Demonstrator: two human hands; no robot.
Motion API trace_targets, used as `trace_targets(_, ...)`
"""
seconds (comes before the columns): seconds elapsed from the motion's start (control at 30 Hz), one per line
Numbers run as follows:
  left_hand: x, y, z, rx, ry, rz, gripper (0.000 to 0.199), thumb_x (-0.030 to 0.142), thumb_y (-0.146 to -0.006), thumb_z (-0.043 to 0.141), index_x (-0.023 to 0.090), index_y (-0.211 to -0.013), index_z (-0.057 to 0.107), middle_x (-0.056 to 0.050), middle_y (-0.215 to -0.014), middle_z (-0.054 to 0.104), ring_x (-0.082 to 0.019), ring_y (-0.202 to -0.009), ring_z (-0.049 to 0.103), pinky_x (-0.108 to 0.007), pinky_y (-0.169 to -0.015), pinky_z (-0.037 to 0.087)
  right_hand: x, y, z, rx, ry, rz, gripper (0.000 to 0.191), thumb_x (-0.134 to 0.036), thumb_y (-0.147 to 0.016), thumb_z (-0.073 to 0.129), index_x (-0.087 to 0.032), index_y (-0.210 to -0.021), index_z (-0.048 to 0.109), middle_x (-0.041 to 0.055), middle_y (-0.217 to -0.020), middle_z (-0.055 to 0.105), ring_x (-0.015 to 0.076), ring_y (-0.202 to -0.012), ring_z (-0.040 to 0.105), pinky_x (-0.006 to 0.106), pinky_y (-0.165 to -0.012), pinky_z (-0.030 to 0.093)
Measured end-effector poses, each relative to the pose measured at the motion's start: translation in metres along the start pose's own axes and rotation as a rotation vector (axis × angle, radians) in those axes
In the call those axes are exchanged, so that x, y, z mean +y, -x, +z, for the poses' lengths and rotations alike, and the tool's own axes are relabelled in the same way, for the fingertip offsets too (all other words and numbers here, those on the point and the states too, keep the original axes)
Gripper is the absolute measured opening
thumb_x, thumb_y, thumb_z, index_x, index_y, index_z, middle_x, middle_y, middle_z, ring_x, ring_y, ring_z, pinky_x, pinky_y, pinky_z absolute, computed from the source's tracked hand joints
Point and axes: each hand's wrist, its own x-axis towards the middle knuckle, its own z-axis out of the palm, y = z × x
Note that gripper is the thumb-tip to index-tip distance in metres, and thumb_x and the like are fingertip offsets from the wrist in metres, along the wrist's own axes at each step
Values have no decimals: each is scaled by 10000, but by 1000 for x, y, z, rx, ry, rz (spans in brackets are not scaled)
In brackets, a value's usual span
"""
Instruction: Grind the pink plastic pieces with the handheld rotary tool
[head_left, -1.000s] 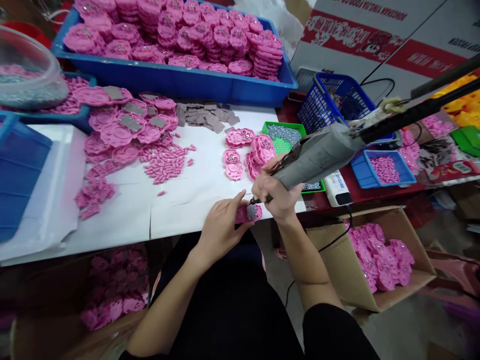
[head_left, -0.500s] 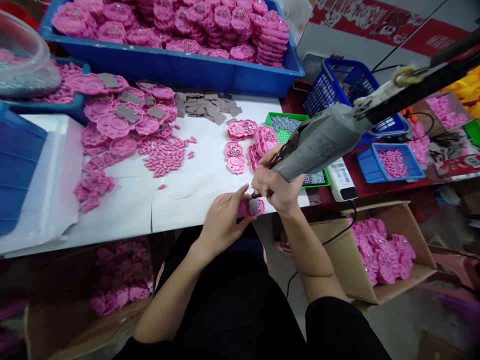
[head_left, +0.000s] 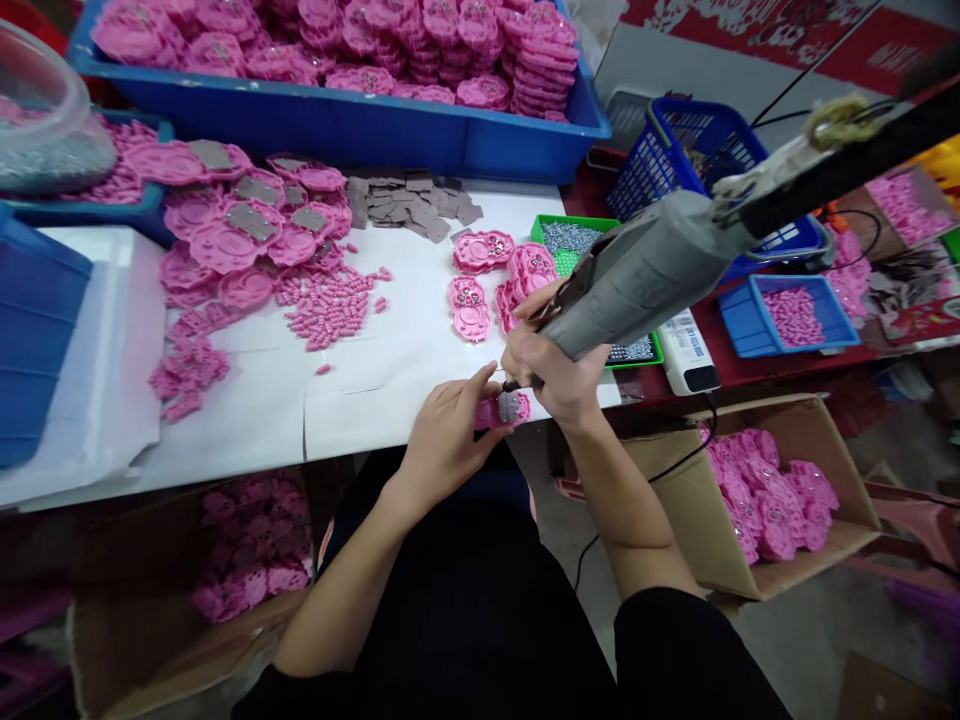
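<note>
Near the table's front edge, my left hand (head_left: 447, 436) pinches a pink plastic part (head_left: 489, 412) that carries a grey plate (head_left: 510, 407). My right hand (head_left: 556, 375) is wrapped round a grey electric screwdriver (head_left: 637, 275), held at a slant with its bit down at the plate. Whether the tip sits in a screw is too small to tell. Just beyond my hands lie finished-looking pink parts with shiny screws (head_left: 470, 308), some stacked. A green tray of screws (head_left: 564, 238) is partly hidden behind the screwdriver.
A long blue bin (head_left: 345, 125) of stacked pink parts spans the back. Pink parts with plates (head_left: 251, 222), small pink pegs (head_left: 330, 312) and loose grey plates (head_left: 412, 205) lie on the left. Cardboard boxes (head_left: 817, 565) of pink parts stand below. A blue basket (head_left: 637, 180) is at right.
My hands, the screwdriver and the pink part hold almost the same pose. The whole view has shifted slightly.
</note>
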Motion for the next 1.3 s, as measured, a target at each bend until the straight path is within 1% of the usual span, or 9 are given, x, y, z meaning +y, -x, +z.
trace_targets(0.1,-1,0,0,-2,9,10,857,228,-900,848,251,-1589,338,-90,-1311,759,-278,-1187,710,-433,-1010,532,-7,-1,0,12,-102,-120,230,-288,-783,743,-245,-877,538,-125,-490,435,57,-336,337,254,-373,326)
trace_targets(0.23,-1,2,2,30,-2,63,843,227,-924,823,250,-1602,323,-89,-1328,755,-271,-1179,709,-425,-1000,535,-12,-2,-2,30,-115,-174,201,-244,-800,721,-244,-902,548,-134,-484,426,53,-322,329,242,-365,339)
trace_targets(0.37,-2,5,8,192,-80,166,656,241,-957,781,231,-1526,456,-115,-1265,759,-288,-1144,706,-432,-976,551,-17,0,-9,91,-119,-251,187,-254,-818,749,-253,-897,580,-118,-473,420,64,-325,328,252,-363,345)
trace_targets(0.43,-4,8,11,282,-97,228,561,205,-965,757,234,-1471,515,-125,-1232,754,-289,-1123,709,-438,-964,567,-22,2,-16,147,-124,-311,161,-240,-824,753,-252,-896,609,-107,-481,418,67,-330,328,256,-362,346)
trace_targets(0.6,-10,11,13,413,33,296,554,63,-955,697,268,-1444,536,-89,-1143,734,-228,-1055,742,-379,-914,631,-36,7,-32,253,-81,-433,147,-292,-818,750,-253,-873,619,-102,-472,353,76,-322,287,261,-345,311)
trace_targets(0.77,-11,11,13,455,74,324,586,15,-948,690,285,-1450,553,-54,-1081,751,-196,-1002,759,-347,-893,652,-38,13,-39,292,-26,-421,120,-269,-807,701,-254,-870,599,-102,-468,347,78,-319,271,264,-340,316)
trace_targets(1.0,-11,13,14,452,68,334,577,21,-965,682,275,-1465,546,-55,-1078,761,-189,-990,763,-354,-884,670,-32,15,-36,228,-78,-428,116,-221,-807,691,-244,-886,608,-107,-468,354,72,-312,278,246,-324,308)
trace_targets(1.2,-11,11,11,419,34,293,497,52,-962,688,226,-1416,583,-96,-1148,731,-216,-1081,746,-372,-943,662,-32,15,-29,188,-95,-385,140,-246,-822,709,-250,-903,595,-111,-465,378,74,-308,281,253,-325,323)
trace_targets(1.3,-11,11,10,421,31,285,484,53,-966,675,224,-1409,584,-94,-1147,729,-217,-1091,743,-375,-961,656,-34,15,-26,179,-100,-367,164,-275,-813,724,-258,-899,585,-113,-456,373,79,-306,285,261,-323,324)
